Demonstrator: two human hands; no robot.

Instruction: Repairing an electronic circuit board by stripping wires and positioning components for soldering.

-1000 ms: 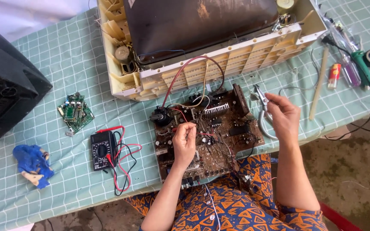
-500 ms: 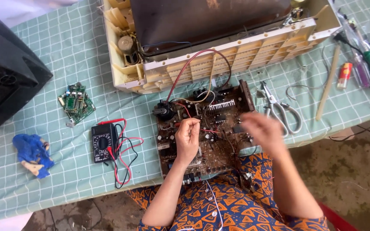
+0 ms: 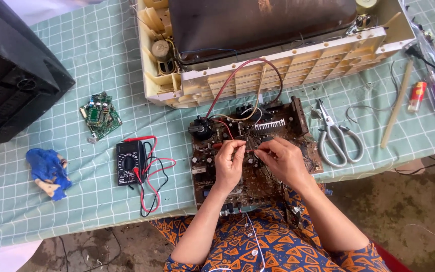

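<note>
Both hands [image 3: 258, 158] pinching over circuit board [image 3: 212, 161]

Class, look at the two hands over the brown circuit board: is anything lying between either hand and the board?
Nothing visible does. The left hand and the right hand are both directly over the brown circuit board, fingertips meeting at a small part near its middle. The scissors lie apart on the tablecloth, to the board's right.

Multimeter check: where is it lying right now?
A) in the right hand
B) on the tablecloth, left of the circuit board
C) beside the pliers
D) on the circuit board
B: the black multimeter lies on the checked tablecloth left of the circuit board, with both hands over the board.
</note>
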